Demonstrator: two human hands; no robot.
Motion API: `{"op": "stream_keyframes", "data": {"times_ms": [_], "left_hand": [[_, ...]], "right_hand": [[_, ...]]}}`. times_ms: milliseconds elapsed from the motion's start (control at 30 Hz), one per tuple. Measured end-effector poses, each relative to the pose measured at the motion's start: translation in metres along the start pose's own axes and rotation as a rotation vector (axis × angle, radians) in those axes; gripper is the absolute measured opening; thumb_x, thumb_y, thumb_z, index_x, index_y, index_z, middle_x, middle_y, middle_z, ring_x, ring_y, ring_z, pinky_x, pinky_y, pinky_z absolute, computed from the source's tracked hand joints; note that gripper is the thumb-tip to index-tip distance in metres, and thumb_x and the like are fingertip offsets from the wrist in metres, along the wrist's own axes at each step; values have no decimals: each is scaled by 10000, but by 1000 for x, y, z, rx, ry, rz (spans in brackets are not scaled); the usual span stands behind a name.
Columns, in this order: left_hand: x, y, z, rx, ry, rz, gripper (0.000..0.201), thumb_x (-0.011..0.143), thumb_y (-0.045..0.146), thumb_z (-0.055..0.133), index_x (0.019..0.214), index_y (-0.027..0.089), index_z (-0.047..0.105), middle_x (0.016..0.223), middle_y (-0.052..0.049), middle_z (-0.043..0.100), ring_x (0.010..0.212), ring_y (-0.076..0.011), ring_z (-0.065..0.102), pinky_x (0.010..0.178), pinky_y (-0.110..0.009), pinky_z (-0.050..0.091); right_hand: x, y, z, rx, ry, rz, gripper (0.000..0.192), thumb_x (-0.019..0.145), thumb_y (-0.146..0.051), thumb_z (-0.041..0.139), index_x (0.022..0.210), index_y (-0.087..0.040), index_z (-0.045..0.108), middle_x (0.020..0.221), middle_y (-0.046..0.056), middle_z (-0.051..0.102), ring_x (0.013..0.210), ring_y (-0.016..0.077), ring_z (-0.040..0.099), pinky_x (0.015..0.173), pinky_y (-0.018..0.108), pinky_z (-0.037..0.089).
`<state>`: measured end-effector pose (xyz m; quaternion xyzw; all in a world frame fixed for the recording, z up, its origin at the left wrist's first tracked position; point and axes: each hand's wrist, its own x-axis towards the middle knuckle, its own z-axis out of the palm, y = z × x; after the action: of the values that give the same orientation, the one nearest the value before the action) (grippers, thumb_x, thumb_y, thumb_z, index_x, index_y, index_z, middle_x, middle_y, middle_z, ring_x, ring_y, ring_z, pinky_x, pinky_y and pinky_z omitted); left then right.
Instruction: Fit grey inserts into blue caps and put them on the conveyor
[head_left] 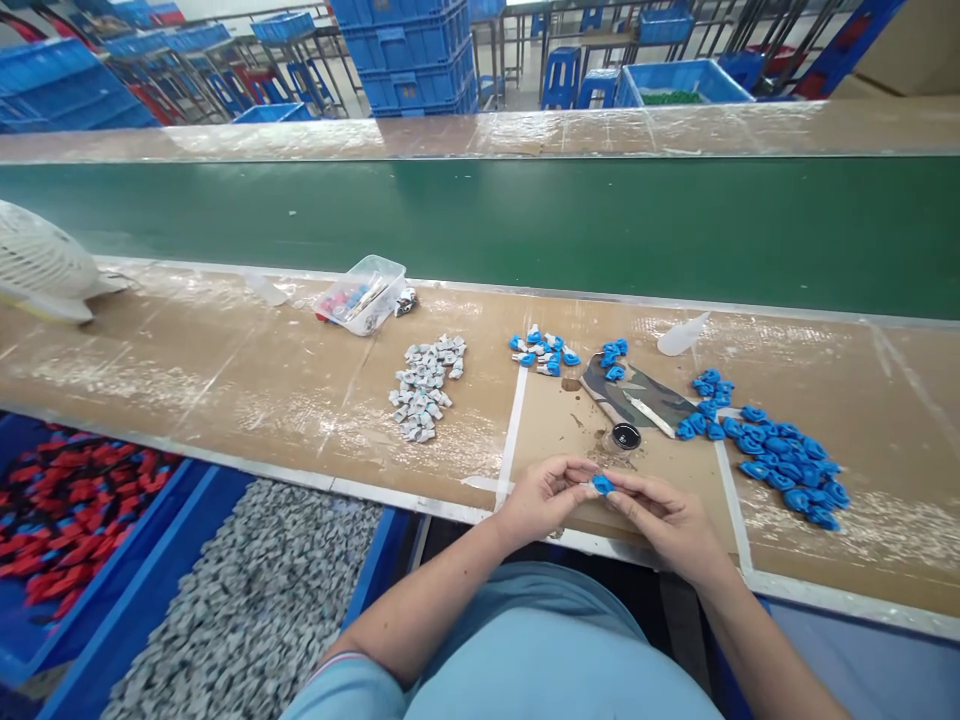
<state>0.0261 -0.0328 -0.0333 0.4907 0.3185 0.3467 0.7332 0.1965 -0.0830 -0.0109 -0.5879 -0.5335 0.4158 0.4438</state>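
Note:
My left hand (pixel 544 497) and my right hand (pixel 667 517) meet at the near edge of the workbench (pixel 247 370), fingertips pinched together on one small blue plastic part (pixel 601 485). A pile of several loose blue parts (pixel 780 455) lies to the right. A pile of small grey metal pieces (pixel 424 388) lies to the left. Several assembled blue-and-grey pieces (pixel 544 353) sit further back. A camouflage-patterned pad (pixel 637 395) with a thin tool and a small black round cap (pixel 625 436) lie just beyond my hands.
A clear plastic box (pixel 361 294) of small items stands at the back left, next to a white fan (pixel 41 265). A green conveyor belt (pixel 525 225) runs behind the bench. Blue bins below hold grey pieces (pixel 247 610) and red parts (pixel 71 510).

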Motion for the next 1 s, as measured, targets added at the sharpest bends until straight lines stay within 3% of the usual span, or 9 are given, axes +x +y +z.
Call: {"op": "stream_keyframes", "data": {"times_ms": [200,367,467,633,800,1000], "left_hand": [[-1,-2,-1,22,12,-8,414,740,443,699,1012,137,642,877,-84,710,859,-187,672,835,-323,529],[-2,-1,-2,136,-16,40,396,797,422,641,1067,132,633,910,-93,707,851,-187,673,820,-328,542],[-3,-2,-4,348,-24,146,384,821,387,620,1126,154,620,970,-93,702,874,-188,664,820,-330,544],[-7,-7,-4,772,-24,438,350,901,326,520,1209,170,574,991,-92,694,904,-184,646,824,-325,539],[-12,-7,0,955,-6,579,343,952,266,402,1258,165,517,1053,-102,668,996,-186,620,868,-328,529],[-14,-2,0,995,33,657,331,939,199,415,1252,140,506,1059,-112,660,981,-184,608,859,-319,530]], "right_hand": [[-1,-1,5,132,-7,103,308,719,-445,702,931,-225,741,709,43,708,644,163,652,695,327,584],[0,-4,5,175,-37,176,367,699,-491,709,926,-204,737,741,63,712,673,171,651,700,327,576],[-1,-4,5,234,-33,234,377,674,-483,735,927,-205,733,770,64,720,721,179,662,733,329,570],[-3,-1,6,310,-3,318,394,624,-482,772,897,-200,735,771,58,725,701,164,659,719,311,568],[-5,-2,7,334,2,344,410,611,-490,777,886,-189,731,750,53,723,665,151,652,699,305,570],[-5,-2,9,322,-17,311,406,632,-493,761,891,-182,726,744,57,726,648,142,649,678,289,571]]}}
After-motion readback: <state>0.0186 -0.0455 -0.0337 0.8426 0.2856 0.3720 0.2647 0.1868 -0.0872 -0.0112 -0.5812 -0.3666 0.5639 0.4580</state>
